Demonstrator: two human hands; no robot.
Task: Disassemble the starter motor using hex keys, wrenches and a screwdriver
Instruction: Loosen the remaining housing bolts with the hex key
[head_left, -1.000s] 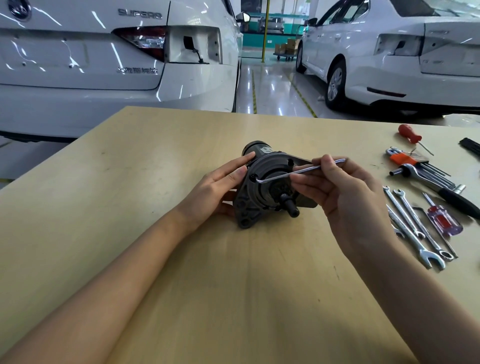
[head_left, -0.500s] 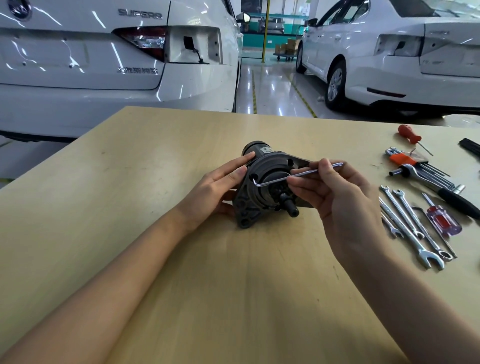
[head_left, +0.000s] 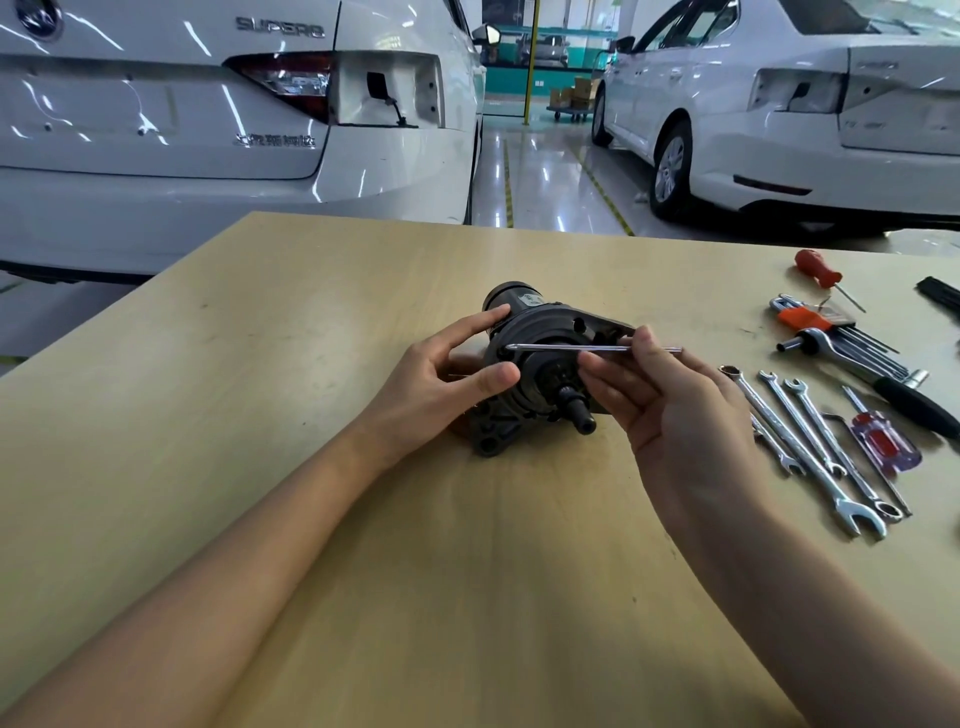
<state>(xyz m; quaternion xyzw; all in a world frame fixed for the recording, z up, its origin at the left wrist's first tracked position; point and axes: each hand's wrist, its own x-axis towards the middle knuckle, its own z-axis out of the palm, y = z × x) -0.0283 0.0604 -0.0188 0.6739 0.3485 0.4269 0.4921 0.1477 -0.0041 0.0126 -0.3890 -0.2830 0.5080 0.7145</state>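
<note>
Hex key (head_left: 582, 348) now level; wooden table (head_left: 311, 322).

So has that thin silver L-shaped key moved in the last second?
Yes. The silver hex key has swung: its long arm, earlier tilted up to the right across the dark starter motor, now lies level.

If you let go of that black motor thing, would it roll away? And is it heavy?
Probably not far. The starter motor has a round body, but a lumpy bracket with holes rests on the table, which should stop rolling. It looks like solid metal, so likely heavy for its size. The left hand steadies it while the right hand turns the hex key.
</note>
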